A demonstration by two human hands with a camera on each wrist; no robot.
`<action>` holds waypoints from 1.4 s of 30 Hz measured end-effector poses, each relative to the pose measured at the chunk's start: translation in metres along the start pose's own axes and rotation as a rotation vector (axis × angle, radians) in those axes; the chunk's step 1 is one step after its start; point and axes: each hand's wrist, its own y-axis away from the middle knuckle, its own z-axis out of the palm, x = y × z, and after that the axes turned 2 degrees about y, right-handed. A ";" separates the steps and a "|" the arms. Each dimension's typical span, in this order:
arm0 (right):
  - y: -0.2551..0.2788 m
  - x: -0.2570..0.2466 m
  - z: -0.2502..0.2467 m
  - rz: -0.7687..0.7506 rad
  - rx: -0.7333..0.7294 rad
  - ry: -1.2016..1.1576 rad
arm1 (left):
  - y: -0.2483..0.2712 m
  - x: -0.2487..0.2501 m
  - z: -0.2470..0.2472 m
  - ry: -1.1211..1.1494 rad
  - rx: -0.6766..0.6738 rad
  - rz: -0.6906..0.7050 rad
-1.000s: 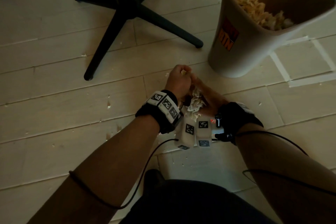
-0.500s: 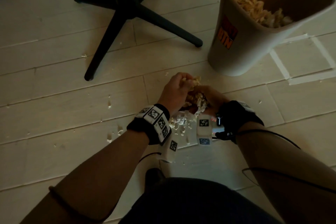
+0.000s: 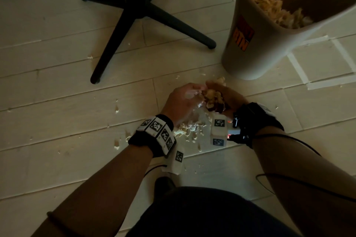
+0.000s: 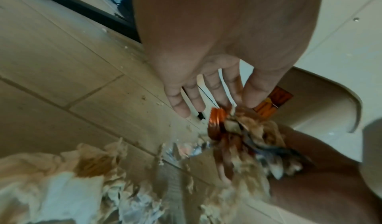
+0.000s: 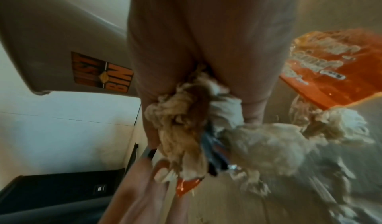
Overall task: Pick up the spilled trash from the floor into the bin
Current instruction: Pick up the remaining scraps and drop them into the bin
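The right hand (image 3: 225, 98) is curled around a wad (image 3: 212, 98) of crumpled tissue and wrapper scraps, just in front of the bin (image 3: 256, 48) and near its base. In the right wrist view the wad (image 5: 186, 121) bulges out between the fingers (image 5: 255, 113), with an orange scrap hanging from its lower end. The left hand (image 3: 181, 102) is beside it, touching the same wad at the fingertips; in the left wrist view its fingers (image 4: 179, 103) are straight and spread, curled round nothing.

More trash (image 3: 187, 130) lies on the floor (image 3: 57, 113) below the two hands, farther from the bin: torn tissue, foil bits and small crumbs scattered toward the left. The right wrist view also shows an orange snack bag (image 5: 330, 67) on the floor beside the wad.

The bin stands upright on the floor, with an orange label on its side and a heap of crumpled paper (image 3: 275, 11) inside. Left of the bin stands a black chair base (image 3: 138, 9) with spreading legs.
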 end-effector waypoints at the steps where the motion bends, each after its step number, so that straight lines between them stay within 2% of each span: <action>1: -0.001 0.000 -0.002 0.001 0.054 0.003 | -0.002 -0.001 -0.005 0.001 0.033 0.016; 3: -0.001 0.000 -0.009 0.005 0.158 -0.002 | -0.012 -0.003 -0.014 -0.097 0.116 0.056; 5: 0.000 0.001 -0.015 0.015 0.287 0.027 | -0.028 -0.007 -0.021 -0.300 0.155 0.052; 8: 0.004 0.003 -0.022 0.024 0.425 0.106 | -0.058 -0.016 -0.030 -0.638 0.055 -0.061; 11: 0.007 0.007 -0.030 0.029 0.553 0.184 | -0.080 -0.018 -0.030 -0.831 -0.065 -0.185; 15: 0.007 0.017 -0.033 0.018 0.594 0.206 | -0.098 -0.013 -0.017 -0.923 -0.096 -0.163; 21: 0.009 0.022 -0.049 0.005 0.612 0.107 | -0.118 -0.009 0.016 -0.985 -0.134 -0.048; 28: 0.013 0.015 -0.044 -0.057 0.538 0.093 | -0.127 0.001 0.043 -1.077 -0.300 0.160; 32: 0.019 0.001 -0.037 -0.123 0.482 0.101 | -0.110 -0.001 0.045 -1.122 -0.382 0.241; 37: 0.028 -0.030 -0.014 -0.225 0.369 0.216 | -0.073 -0.010 0.037 -0.965 -0.344 0.268; 40: 0.034 -0.051 0.002 -0.274 0.356 0.301 | -0.055 -0.019 0.036 -0.985 -0.458 0.299; 42: 0.040 -0.067 0.010 -0.324 0.357 0.316 | -0.044 -0.021 0.038 -0.972 -0.488 0.288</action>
